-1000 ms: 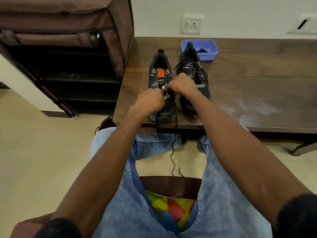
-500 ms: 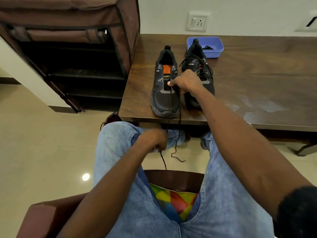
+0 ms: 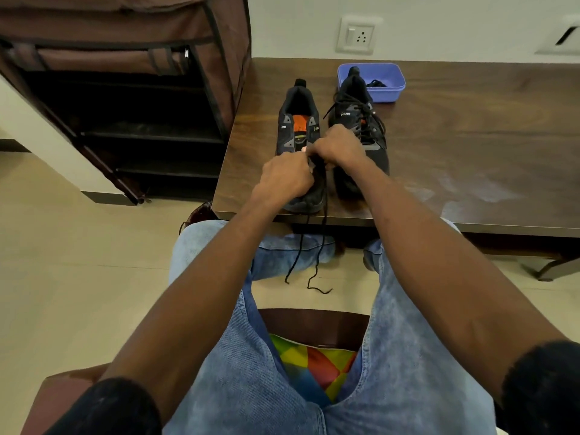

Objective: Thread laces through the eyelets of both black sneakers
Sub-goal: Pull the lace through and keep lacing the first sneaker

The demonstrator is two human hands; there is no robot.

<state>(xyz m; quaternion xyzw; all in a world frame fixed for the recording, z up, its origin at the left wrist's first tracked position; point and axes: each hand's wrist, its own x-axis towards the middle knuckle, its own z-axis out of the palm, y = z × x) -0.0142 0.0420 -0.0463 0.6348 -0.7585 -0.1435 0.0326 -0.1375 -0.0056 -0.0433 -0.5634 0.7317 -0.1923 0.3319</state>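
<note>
Light blue faded jeans point(image 3: 408, 356); black short sleeves point(image 3: 543, 381); forearms bare.

Both arms outstretched; left hand point(image 3: 287, 178), right hand point(image 3: 337, 147) meeting, fingers curled.

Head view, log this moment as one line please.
left hand: pinching lace | right hand: pinching lace | left sneaker: part-laced | right sneaker: laced

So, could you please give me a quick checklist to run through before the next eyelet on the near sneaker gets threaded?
1. Left sneaker flat on the table: ok.
2. Both hands at its lower eyelets, left hand, right hand: ok.
3. Both ends of the lace hanging free over the table edge: ok.
4. Upper eyelets unthreaded, orange tongue showing: ok.
5. Lace tip lined up with an eyelet: cannot tell, the hands hide it.
6. Right sneaker already laced: ok.
</note>
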